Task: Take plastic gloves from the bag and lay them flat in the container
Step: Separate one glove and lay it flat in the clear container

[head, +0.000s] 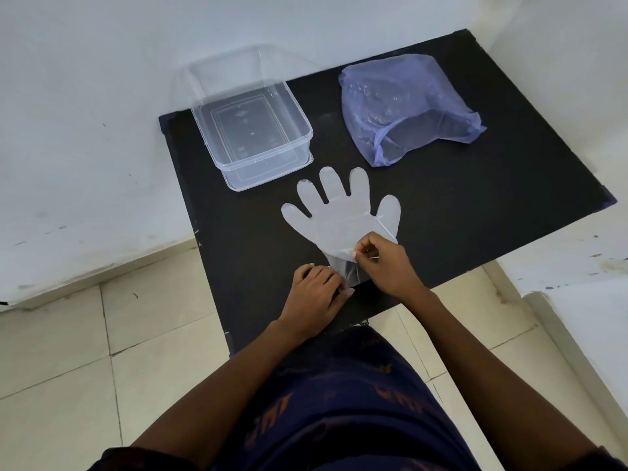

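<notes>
White walls and a pale tiled floor surround a black table (475, 205) set in the corner; all task items sit on it.

Right hand (384, 263): thumb and fingers pinched on the cuff edge of a clear plastic glove (339, 215), lifting one film layer slightly. Left hand (314, 294): curled, fingers closed on the near end of the same cuff at the table edge. Judgement: the two hands pull the cuff in opposite directions, either to peel stuck layers apart or to smooth the film, since thin plastic clings to itself and wrinkles.

Glove: spread flat on the table beyond the hands, five fingers fanned and pointing away from the person. It is not yet in the container.

Container (258, 130): clear, rectangular, open-topped, far left of the table, just beyond the glove's fingertips. It appears empty, though clear film inside would be hard to see.

Bag (404, 107): translucent purple, far right, mouth facing the person, crinkled clear plastic inside, presumably the remaining gloves.

Likely step: flatten first, then transfer.
</notes>
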